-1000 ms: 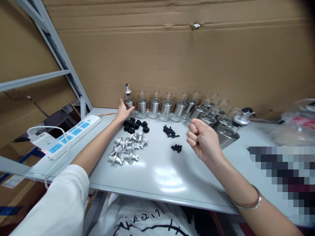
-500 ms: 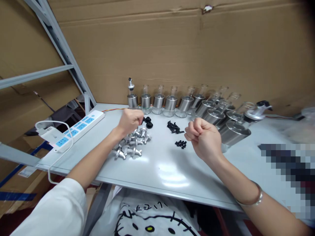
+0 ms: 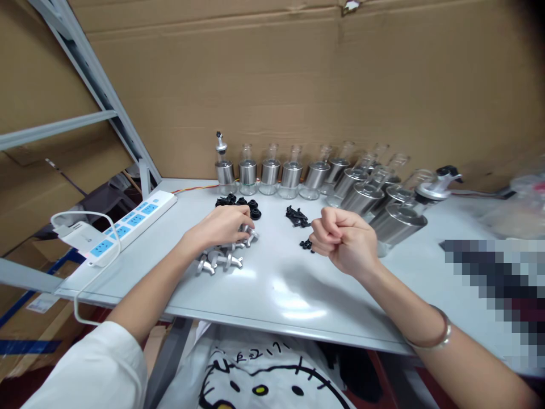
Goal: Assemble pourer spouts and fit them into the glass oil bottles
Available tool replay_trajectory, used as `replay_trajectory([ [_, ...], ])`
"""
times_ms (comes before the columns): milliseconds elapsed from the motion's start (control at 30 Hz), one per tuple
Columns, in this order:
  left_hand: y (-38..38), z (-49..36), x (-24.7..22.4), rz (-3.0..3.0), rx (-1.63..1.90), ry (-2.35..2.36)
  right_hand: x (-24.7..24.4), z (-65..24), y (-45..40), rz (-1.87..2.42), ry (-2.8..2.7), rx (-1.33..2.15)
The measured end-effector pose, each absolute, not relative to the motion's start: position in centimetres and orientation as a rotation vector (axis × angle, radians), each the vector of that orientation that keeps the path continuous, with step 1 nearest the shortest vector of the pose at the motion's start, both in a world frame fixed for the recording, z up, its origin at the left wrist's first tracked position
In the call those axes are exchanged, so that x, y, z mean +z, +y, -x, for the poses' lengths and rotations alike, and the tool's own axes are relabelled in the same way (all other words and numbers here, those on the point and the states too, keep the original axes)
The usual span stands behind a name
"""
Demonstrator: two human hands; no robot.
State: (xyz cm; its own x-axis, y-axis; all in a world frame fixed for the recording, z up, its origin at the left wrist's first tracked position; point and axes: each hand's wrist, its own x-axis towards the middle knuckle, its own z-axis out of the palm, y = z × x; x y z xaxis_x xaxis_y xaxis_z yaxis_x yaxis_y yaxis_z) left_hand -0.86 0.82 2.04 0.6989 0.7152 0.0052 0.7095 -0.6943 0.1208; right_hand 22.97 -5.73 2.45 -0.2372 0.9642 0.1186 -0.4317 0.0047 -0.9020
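My left hand [image 3: 223,226] reaches down over a pile of silver metal spouts [image 3: 217,259], its fingertips at a spout on the pile's right side; whether it grips one is hard to tell. Just behind it lie black rubber stoppers [image 3: 254,213]. My right hand [image 3: 346,237] is held above the table with fingers curled into a fist; what it may hold is hidden. Left of it are thin black parts [image 3: 297,216] in a small heap, and small black caps [image 3: 305,245] partly covered by the fist.
Several glass bottles with steel sleeves [image 3: 292,175] line the back of the grey table [image 3: 264,301], continuing toward the right. A white power strip [image 3: 131,228] with a cable lies at left, beside a metal frame [image 3: 97,74]. Cardboard [image 3: 255,74] stands behind.
My left hand has opened from a fist and lowered onto the spouts, uncovering more black stoppers behind it. My right hand stays curled, a little further left in view. The view has shifted slightly.
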Motion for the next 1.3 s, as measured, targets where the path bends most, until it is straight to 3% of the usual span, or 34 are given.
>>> replay_trajectory([
  [200,0.2,0.2,2.6,-2.625,0.228,1.151,1.8,-23.3,-5.8,0.661,-1.286,1.449],
  [400,-2.9,-2.4,2.9,-1.689,0.34,0.789,1.2,-23.5,-5.6,0.784,-2.027,0.959],
  [533,-3.6,-3.3,1.8,-1.343,0.296,0.726,0.6,-23.1,-5.4,0.904,-2.177,0.902],
  [733,-3.6,-3.3,0.8,-1.249,0.159,0.681,0.9,-23.0,-5.2,0.891,-2.11,1.414],
  [933,-4.5,-3.8,0.1,-1.322,0.254,0.639,0.9,-24.1,-4.2,0.869,-1.761,1.931],
  [1300,-5.6,-4.1,-0.8,-1.854,0.477,0.765,0.8,-24.2,-4.1,0.867,-1.491,2.187],
])
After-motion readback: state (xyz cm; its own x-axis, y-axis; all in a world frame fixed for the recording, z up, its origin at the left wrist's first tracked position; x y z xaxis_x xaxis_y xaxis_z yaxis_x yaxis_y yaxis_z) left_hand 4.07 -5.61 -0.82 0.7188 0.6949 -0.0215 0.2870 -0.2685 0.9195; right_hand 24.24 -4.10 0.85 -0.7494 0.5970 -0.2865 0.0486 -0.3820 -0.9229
